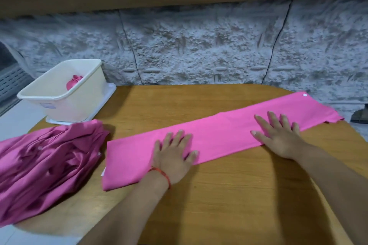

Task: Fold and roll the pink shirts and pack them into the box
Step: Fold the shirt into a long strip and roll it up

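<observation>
Pile (45, 165) of crumpled darker pink shirts at lower left of frame, draped over the table (229, 195) edge, loose and unfolded.

Box (83, 103) at upper left, cream plastic, open top, standing on a white lid (110, 90) at the table's far left corner. One rolled pink shirt (73, 83) inside, against the right-hand wall of the box.

Shirt (219, 131) on centre table: brighter pink, folded into one long flat strip that runs diagonally from lower left to upper right of frame. Its left end sits just beside the pile, its right end reaches the table's far right edge. No roll started at either end.

Left hand (175, 157) lies flat on the strip's left-centre part, fingers straight and spread, palm down, pressing the cloth, gripping nothing. Red string bracelet (162, 176) on that wrist.

Right hand (278, 135) lies flat on the strip's right part, fingers also straight and spread, palm down on the near edge, heel of the hand on bare wood. Pressing only, nothing pinched.

Small white dot (304, 95) at the strip's far upper right corner; cannot tell if button or sticker.

Grey textured wall (199, 45) behind the table, wood ledge above it. Dark shoe (360, 116) on the floor at right edge of frame.
</observation>
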Demonstrator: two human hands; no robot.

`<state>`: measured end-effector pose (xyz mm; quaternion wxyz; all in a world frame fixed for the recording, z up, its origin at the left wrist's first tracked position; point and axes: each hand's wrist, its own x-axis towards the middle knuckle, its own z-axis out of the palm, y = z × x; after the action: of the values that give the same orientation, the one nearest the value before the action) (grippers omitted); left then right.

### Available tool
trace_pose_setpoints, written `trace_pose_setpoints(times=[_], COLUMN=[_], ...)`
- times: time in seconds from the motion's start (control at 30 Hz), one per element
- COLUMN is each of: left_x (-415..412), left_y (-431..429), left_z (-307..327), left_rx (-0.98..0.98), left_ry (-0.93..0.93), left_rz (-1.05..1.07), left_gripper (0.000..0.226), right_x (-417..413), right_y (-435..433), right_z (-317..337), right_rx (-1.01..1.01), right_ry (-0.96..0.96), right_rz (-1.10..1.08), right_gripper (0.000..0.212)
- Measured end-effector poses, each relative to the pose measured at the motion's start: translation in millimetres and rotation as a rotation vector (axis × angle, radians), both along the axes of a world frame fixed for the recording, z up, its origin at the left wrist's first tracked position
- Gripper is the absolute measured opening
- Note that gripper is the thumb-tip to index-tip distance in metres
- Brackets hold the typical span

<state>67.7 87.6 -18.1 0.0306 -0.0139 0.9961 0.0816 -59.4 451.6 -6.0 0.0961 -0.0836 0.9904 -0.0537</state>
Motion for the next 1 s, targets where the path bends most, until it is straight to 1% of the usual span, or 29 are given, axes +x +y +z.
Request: trace_pose_setpoints(times=[0.1,0.17,0.27,0.33,0.4,0.5,0.53,0.63,0.67,0.73,0.8,0.83,0.87,0.9,0.93,1.0], left_x=[40,67,96,100,99,104,110,126,133,146,158,162,163,161,158,150], left_y=[-78,-115,-131,-127,-121,-106,-98,-70,-65,-65,-74,-81,-88,-96,-104,-120], left_z=[7,8,5,2,6,8,7,0,-2,-6,-4,-3,-1,2,5,12], left_rx=[-0.034,-0.029,-0.017,-0.024,-0.027,-0.008,0.001,0.031,0.050,0.130,0.339,0.458,0.533,0.558,0.551,0.497], left_ry=[0.011,0.011,0.023,0.029,0.029,0.011,0.006,0.009,0.014,0.061,0.199,0.292,0.368,0.406,0.402,0.320], left_rz=[0.137,0.221,0.305,0.320,0.328,0.324,0.325,0.334,0.332,0.313,0.337,0.392,0.458,0.506,0.535,0.534], left_gripper=[0.077,0.079,0.079,0.076,0.074,0.075,0.077,0.080,0.080,0.078,0.063,0.053,0.048,0.048,0.049,0.050], right_x=[-7,-9,-9,-3,14,59,78,130,146,169,185,190,193,196,198,202], right_y=[-1,2,-10,-38,-83,-165,-192,-250,-260,-264,-259,-256,-252,-249,-247,-243], right_z=[4,6,17,27,34,40,40,29,24,11,1,0,-1,-1,0,-1], right_rx=[0.005,0.030,0.117,0.172,0.103,-0.205,-0.260,-0.231,-0.199,-0.132,-0.103,-0.103,-0.106,-0.110,-0.112,-0.115], right_ry=[-0.019,-0.047,-0.081,-0.027,0.053,0.037,0.015,-0.048,-0.055,-0.011,0.035,0.042,0.042,0.039,0.035,0.037], right_rz=[0.030,0.023,-0.029,-0.064,-0.022,0.163,0.237,0.392,0.409,0.434,0.457,0.466,0.475,0.486,0.499,0.522], right_gripper=[0.086,0.085,0.082,0.070,0.055,0.054,0.056,0.062,0.064,0.069,0.071,0.071,0.071,0.070,0.070,0.069])
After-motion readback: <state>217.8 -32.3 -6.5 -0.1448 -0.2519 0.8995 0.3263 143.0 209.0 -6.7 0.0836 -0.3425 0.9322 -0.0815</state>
